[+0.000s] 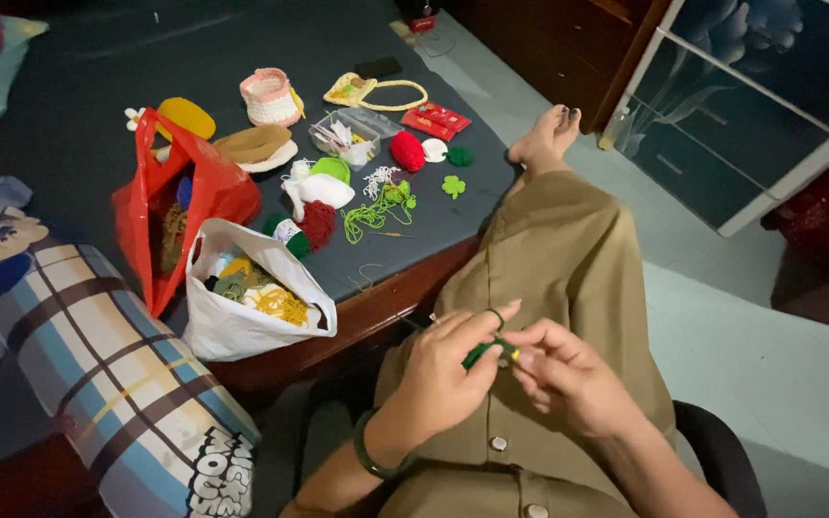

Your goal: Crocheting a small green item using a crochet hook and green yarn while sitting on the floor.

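Item: small green crochet piece [484, 351], with a yellow-tipped hook [510, 354] showing at its right end. It sat over the person's lap, near the lower middle of the view, caught between the two hands. A loop of green yarn [497, 316] ran around one finger of the left hand.

Left hand [445, 369]: fingers curled and pressed onto the left part of the piece, pinching it; a dark bangle [368, 451] at the wrist. Right hand [568, 376]: fingertips closed together on the hook end, just right of the piece and touching it. The piece thus lay between the hands, partly hidden by the fingers.

Risks, as judged: the work was small and gripped only at the fingertips, so a slack pinch could let a loop slide off the hook. The yarn trailing left toward the worktop could snag on the edge and pull tight.

Surroundings: olive-brown buttoned garment [549, 278] beneath the hands. To the far left, a dark worktop [98, 115] carrying a white bag [232, 331] of mixed yarn, a red bag [211, 192], loose green yarn [374, 211], a red crochet ball [408, 151], green clover shapes [454, 185], a pink and white crochet basket [270, 97] and a clear box [349, 139]. A checked bolster [107, 374] lay near left.
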